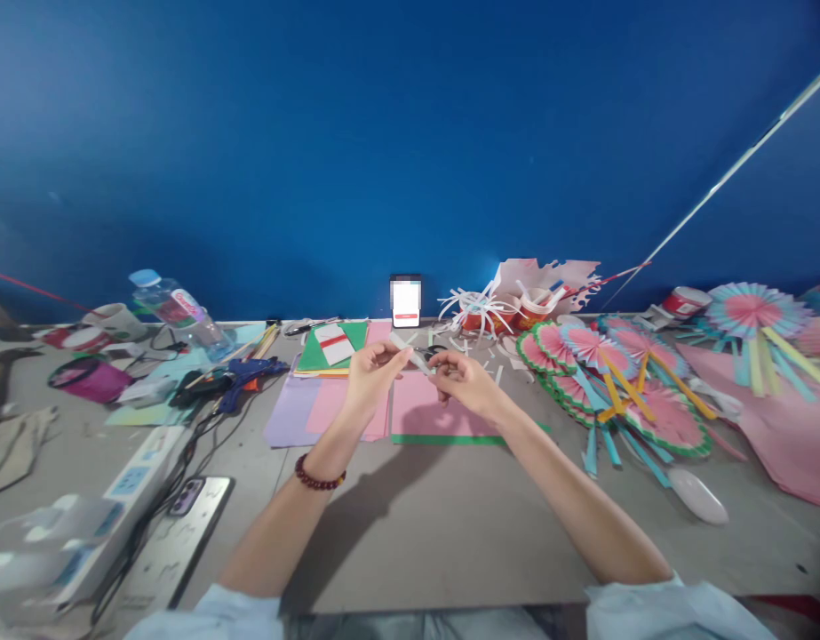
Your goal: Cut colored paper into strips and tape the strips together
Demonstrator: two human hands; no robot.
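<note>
My left hand (373, 373) and my right hand (464, 380) are raised together over the grey table (449, 524). Both pinch a thin pale strip of paper (413, 353) that runs between their fingertips. A dark red bead bracelet (318, 478) sits on my left wrist. Under the hands lie pink paper sheets (423, 411) with a green sheet beneath, and a lilac sheet (290, 413) to the left. Scissors show partly behind the strip.
Pink and green pleated paper fans (616, 382) with blue and yellow strips cover the right side. Red cups with cut paper strips (489, 311) and a phone (405, 300) stand by the blue wall. A glue gun (233, 378), bottle (173, 307), power strip (126, 498) and second phone (183, 533) lie left.
</note>
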